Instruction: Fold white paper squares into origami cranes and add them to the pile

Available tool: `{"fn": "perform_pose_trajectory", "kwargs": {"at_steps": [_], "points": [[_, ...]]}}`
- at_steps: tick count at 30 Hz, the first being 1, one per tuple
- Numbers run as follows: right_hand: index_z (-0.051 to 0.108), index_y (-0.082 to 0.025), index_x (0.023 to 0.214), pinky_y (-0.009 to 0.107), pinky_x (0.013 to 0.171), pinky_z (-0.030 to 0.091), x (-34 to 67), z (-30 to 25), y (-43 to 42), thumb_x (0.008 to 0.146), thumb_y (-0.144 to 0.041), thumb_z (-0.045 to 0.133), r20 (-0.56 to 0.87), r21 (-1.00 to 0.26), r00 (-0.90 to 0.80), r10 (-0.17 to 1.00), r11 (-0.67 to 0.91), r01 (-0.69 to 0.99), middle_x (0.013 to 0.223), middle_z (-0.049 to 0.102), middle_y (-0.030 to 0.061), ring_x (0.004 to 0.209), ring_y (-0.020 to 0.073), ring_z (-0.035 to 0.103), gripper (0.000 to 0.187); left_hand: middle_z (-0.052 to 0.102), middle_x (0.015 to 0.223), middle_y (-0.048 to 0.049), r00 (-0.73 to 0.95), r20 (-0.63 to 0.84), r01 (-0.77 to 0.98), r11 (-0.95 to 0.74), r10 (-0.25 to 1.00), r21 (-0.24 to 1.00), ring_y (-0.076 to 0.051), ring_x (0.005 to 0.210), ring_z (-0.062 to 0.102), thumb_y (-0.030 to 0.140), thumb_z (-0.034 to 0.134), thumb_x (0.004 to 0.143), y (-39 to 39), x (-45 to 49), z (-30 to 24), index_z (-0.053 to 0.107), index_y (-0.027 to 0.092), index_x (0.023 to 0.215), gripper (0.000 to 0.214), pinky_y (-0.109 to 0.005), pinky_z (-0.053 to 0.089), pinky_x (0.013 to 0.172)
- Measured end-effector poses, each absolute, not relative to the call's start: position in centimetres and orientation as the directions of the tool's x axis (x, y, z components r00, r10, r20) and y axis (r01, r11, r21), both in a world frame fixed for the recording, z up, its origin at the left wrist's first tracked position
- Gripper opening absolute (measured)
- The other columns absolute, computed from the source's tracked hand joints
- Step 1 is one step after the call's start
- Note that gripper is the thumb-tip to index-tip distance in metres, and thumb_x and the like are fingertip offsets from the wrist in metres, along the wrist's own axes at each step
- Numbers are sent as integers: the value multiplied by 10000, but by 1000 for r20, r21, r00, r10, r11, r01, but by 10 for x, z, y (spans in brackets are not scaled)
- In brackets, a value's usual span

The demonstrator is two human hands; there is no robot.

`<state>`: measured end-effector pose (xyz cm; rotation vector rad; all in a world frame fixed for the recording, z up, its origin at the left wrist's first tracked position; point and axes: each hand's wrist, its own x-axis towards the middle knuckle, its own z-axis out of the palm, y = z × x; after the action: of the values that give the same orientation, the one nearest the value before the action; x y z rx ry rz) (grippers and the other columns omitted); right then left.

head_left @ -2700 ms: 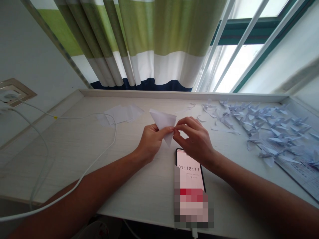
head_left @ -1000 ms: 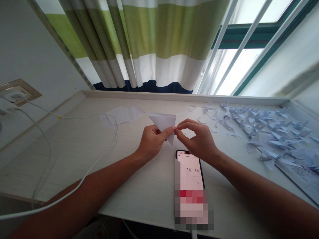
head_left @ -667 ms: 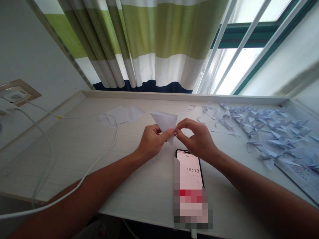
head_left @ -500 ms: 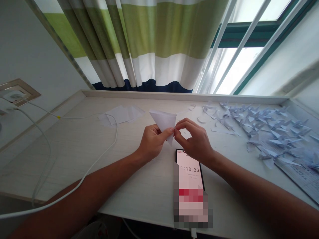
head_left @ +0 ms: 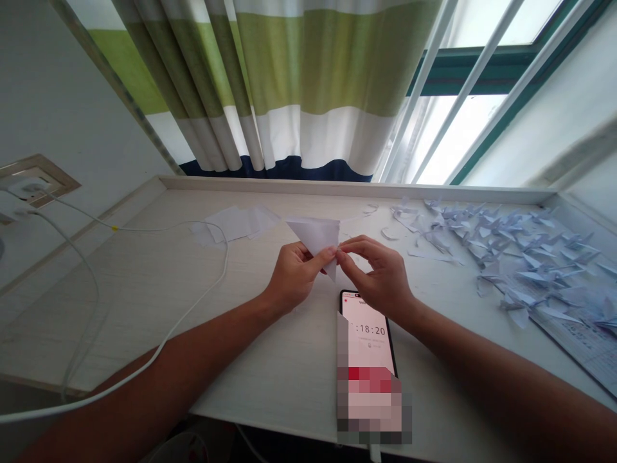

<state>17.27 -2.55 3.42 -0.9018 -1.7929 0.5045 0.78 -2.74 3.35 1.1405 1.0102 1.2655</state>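
Note:
A white sheet of paper folded into a triangle point(head_left: 318, 235) is held up over the middle of the table. My left hand point(head_left: 295, 273) grips it from the left, thumb on the near face and fingers behind. At the paper's right edge my right hand point(head_left: 378, 273) pinches with thumb and index fingertip, close to the left thumb. Just below my right hand lies a phone point(head_left: 371, 350) with a lit screen showing a timer, its lower part blurred out.
Many folded paper cranes point(head_left: 530, 244) crowd the table's right side, some on a printed sheet point(head_left: 578, 347). Paper strips point(head_left: 434, 241) lie beside them. Loose paper squares point(head_left: 241, 222) rest at the back left. A white cable point(head_left: 193, 308) runs over my left forearm from a wall socket point(head_left: 38, 180).
The folded paper has tilted slightly, its lower tip shifting a little to the right. Both hands keep their grip in nearly the same place.

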Motion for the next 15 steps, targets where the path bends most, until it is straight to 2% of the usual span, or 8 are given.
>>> {"fn": "perform_pose_trajectory", "kwargs": {"at_steps": [9,15], "points": [[727,-207,910,348,758,601,175,36,-25,934,-227,696,628,-654,-210,749,654,379,908,755,56,826,197,717,44,753,779,-76,117,47,-137,-31,992,990,-154,693,627,428,799,794,-21,3,31,802,123,837,307,-264,529,602],[686,-203,897,382,801,606,174,37,-26,949,-268,674,520,-744,-202,830,556,371,894,739,59,836,207,708,84,775,851,-101,184,8,-139,18,983,990,-191,761,678,431,812,777,-21,-1,32,803,111,915,348,-296,572,639]]}}
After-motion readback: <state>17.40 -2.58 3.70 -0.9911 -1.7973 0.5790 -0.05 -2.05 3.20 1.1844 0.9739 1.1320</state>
